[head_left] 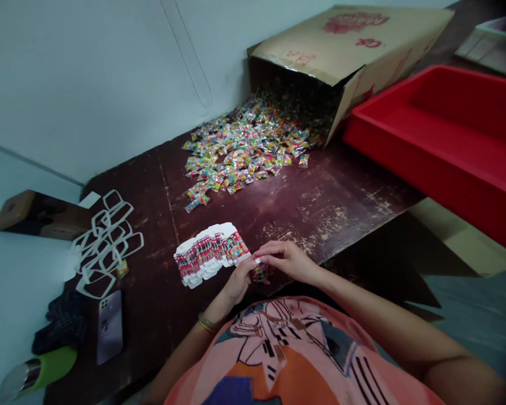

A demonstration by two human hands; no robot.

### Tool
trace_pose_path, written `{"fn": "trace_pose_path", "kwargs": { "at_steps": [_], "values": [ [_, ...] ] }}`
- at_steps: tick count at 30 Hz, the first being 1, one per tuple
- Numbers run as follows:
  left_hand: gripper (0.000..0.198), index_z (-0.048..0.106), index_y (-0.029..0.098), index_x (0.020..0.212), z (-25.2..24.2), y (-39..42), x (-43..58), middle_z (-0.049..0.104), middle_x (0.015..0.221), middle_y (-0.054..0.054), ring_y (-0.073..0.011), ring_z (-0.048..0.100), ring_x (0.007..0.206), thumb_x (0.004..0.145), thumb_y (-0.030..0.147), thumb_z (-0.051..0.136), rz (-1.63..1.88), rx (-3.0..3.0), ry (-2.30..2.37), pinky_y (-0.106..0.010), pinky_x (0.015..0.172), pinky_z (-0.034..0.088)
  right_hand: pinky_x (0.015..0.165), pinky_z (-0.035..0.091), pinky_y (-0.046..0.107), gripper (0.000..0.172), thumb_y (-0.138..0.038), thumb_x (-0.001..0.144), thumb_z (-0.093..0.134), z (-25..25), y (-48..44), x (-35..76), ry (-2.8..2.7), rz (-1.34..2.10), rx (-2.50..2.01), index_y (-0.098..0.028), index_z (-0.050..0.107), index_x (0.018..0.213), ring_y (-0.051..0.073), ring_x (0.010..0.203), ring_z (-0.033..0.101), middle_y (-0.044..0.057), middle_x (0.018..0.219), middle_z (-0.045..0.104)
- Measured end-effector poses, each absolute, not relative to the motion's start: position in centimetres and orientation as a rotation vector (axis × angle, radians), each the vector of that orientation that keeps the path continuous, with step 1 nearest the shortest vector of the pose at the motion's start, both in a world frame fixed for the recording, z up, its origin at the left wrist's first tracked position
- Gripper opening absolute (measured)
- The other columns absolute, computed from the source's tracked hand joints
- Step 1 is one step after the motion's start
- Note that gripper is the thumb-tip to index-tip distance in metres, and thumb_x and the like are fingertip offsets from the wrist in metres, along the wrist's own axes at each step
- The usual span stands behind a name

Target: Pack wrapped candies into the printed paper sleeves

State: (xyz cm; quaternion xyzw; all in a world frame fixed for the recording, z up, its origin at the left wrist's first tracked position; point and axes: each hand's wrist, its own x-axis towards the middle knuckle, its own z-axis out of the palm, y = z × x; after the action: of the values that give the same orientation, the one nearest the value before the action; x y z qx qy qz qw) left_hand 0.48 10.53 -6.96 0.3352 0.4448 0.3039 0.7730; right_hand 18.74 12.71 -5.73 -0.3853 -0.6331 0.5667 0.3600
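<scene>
Candy packets [244, 149] spilling from tipped cardboard box [341, 50]; both hands' [274, 264] grip clamped on small printed packet [260, 273].

Scuffed dark wooden table [341, 208], glossy plastic candy packets [244, 149], matt cardboard box [341, 45], smooth red plastic tray [447, 118]

Two hands, the left hand [239, 283] and the right hand [287, 260], meet over one small card [260, 273]. One fanned stack of cards [209, 253], one cardboard box [341, 53], one red tray [447, 129], one phone [109, 326], one heap of candy packets [244, 149] too many to count.
</scene>
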Motion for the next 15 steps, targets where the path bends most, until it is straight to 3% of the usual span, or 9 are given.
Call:
{"fn": "trace_pose_path", "kwargs": {
  "at_steps": [5, 9, 12, 15],
  "values": [
    [0.039, 0.057, 0.017, 0.113, -6.9, 9.7, -0.4, 0.065, 0.1, -0.007, -0.0225, 0.06, 0.086, 0.075, 0.026, 0.063, 0.597, 0.712, 0.975, -0.029, 0.06, 0.051, 0.081, 0.05, 0.032, 0.023, -0.035, 0.088, 0.058, -7.1, 12.0, 17.9, -1.654, 1.342, -1.013, -0.023, 0.072, 0.101, 0.019, 0.09, 0.063, 0.006, 0.099, 0.069],
    [0.043, 0.051, 0.018, 0.122, -7.1, 8.8, 0.6, 0.064, 0.106, -0.008, -0.0237, 0.062, 0.088, 0.082, 0.033, 0.056, 0.545, 0.659, 0.967, -0.03, 0.059, 0.051, 0.087, 0.048, 0.035, 0.025, -0.033, 0.089, 0.056, -7.8, 10.6, 17.3, -1.693, 1.22, -1.031, -0.025, 0.07, 0.109, 0.02, 0.098, 0.06, 0.007, 0.107, 0.068],
    [0.041, 0.054, 0.019, 0.122, -6.6, 9.2, 0.2, 0.064, 0.113, -0.009, -0.0232, 0.06, 0.1, 0.084, 0.034, 0.055, 0.516, 0.928, 0.983, -0.035, 0.081, 0.05, 0.085, 0.049, 0.034, 0.026, -0.037, 0.09, 0.053, -7.2, 10.2, 20.0, -1.659, 1.304, -1.141, -0.024, 0.072, 0.103, 0.02, 0.093, 0.063, 0.007, 0.101, 0.071],
    [0.034, 0.059, 0.021, 0.116, -6.0, 11.0, -4.0, 0.061, 0.122, -0.008, -0.0228, 0.054, 0.115, 0.085, 0.033, 0.055, 0.698, 1.431, 1.337, -0.039, 0.102, 0.038, 0.089, 0.049, 0.035, 0.033, -0.042, 0.09, 0.049, -6.3, 10.4, 26.6, -1.726, 1.267, -1.367, -0.023, 0.07, 0.106, 0.022, 0.098, 0.063, 0.007, 0.109, 0.069]
  ]
}}
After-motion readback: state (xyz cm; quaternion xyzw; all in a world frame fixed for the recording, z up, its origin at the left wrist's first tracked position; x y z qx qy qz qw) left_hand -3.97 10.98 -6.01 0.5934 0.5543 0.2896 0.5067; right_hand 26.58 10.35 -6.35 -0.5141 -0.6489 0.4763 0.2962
